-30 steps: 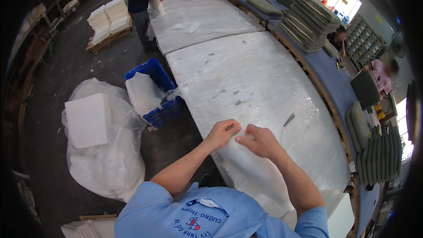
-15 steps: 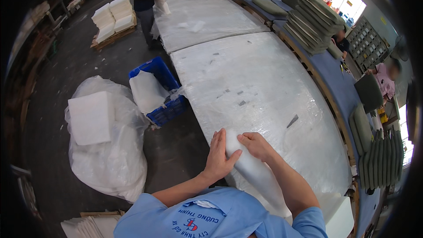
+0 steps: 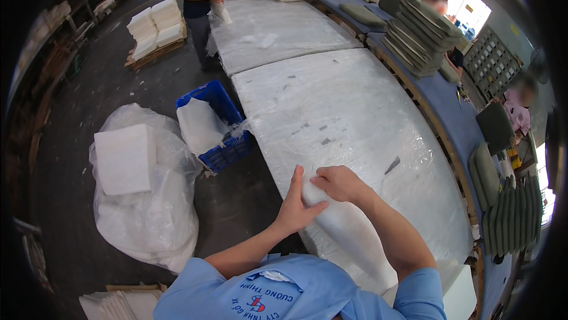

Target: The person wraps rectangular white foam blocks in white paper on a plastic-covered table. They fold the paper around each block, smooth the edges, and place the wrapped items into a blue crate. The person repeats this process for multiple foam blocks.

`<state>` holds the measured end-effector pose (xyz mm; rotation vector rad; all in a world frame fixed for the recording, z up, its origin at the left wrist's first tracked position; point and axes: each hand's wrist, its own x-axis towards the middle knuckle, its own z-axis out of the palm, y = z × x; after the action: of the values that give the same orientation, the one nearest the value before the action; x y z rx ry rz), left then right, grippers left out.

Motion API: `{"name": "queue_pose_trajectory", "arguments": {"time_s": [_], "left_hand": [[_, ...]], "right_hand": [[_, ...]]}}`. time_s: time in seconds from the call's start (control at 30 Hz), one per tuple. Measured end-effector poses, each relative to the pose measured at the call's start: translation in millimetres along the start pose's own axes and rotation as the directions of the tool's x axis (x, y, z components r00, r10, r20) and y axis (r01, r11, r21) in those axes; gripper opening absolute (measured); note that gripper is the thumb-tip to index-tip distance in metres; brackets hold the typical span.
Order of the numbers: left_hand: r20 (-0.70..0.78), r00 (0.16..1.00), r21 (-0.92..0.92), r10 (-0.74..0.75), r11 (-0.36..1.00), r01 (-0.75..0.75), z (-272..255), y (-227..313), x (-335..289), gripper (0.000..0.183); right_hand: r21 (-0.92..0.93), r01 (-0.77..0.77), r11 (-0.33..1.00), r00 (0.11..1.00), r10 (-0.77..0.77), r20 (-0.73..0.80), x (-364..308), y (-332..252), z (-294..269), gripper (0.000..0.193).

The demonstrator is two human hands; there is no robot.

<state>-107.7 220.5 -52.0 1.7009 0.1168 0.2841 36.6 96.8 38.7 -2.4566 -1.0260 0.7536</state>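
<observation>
Right hand (image 3: pixel 343 185) now farther forward, curled, with left hand (image 3: pixel 294 210) in grip around white bundle (image 3: pixel 352 228)

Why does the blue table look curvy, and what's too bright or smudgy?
Head view: fisheye bending curves the blue worktable; head view: the window at upper right glares white and the plastic wrap shines; head view: two co-workers' heads at right are smudged; head view: the left hand, right hand and white roll look fairly clear.
</observation>
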Motion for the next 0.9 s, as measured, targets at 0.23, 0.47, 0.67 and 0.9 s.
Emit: {"name": "queue_pose_trajectory", "arguments": {"time_s": [0.23,0.47,0.67,0.9], "left_hand": [[-0.004,0.994,-0.023,-0.107,0.994,0.107,8.9,-11.4,-20.7,0.104],[-0.130,0.990,0.249,0.060,0.968,-0.026,5.4,-8.1,-25.2,0.092],[-0.113,0.979,0.419,0.171,0.901,-0.110,-3.3,-2.2,-29.5,0.076],[-0.061,0.956,0.483,0.288,0.846,-0.224,-5.6,2.3,-22.7,0.064]], "right_hand": [[0.621,-0.406,0.671,0.910,0.362,0.204,3.7,36.4,23.3,0.046],[0.653,-0.443,0.614,0.896,0.316,0.312,2.8,4.8,32.7,0.048],[0.629,-0.441,0.640,0.897,0.282,0.341,-1.6,-5.6,36.7,0.048],[0.731,-0.349,0.586,0.935,0.276,0.224,-3.3,12.8,60.3,0.045]]}}
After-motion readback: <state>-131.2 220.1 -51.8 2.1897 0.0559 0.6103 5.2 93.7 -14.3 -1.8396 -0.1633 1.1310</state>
